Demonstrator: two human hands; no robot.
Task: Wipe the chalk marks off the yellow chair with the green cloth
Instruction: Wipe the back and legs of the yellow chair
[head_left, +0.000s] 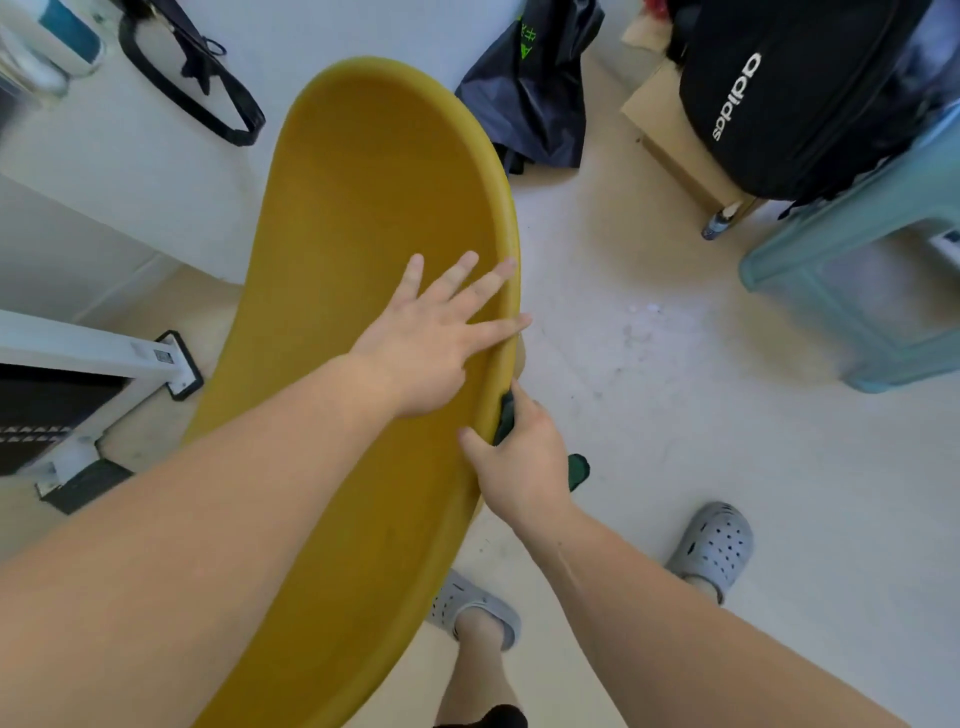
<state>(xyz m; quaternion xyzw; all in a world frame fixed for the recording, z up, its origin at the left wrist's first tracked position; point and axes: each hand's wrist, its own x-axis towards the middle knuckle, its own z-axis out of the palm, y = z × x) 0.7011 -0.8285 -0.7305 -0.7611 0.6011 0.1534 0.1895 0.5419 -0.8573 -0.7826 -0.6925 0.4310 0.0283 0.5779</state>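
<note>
The yellow chair (363, 218) fills the middle of the view as a long curved plastic shell. My left hand (436, 338) lies flat on its inner surface with the fingers spread, reaching to the right rim. My right hand (519, 462) grips the right rim lower down, thumb on the inner side, and holds the dark green cloth (577, 470) against the outer edge. Only small parts of the cloth show, beside the fingers and past the knuckles. No chalk marks are visible on the yellow surface I can see.
A black sports bag (789, 98) rests on a cardboard box at the upper right, beside a light blue plastic stool (857, 291). A dark plastic bag (535, 88) lies behind the chair. A white metal frame (104, 358) stands at the left. My feet in grey clogs (717, 545) are below.
</note>
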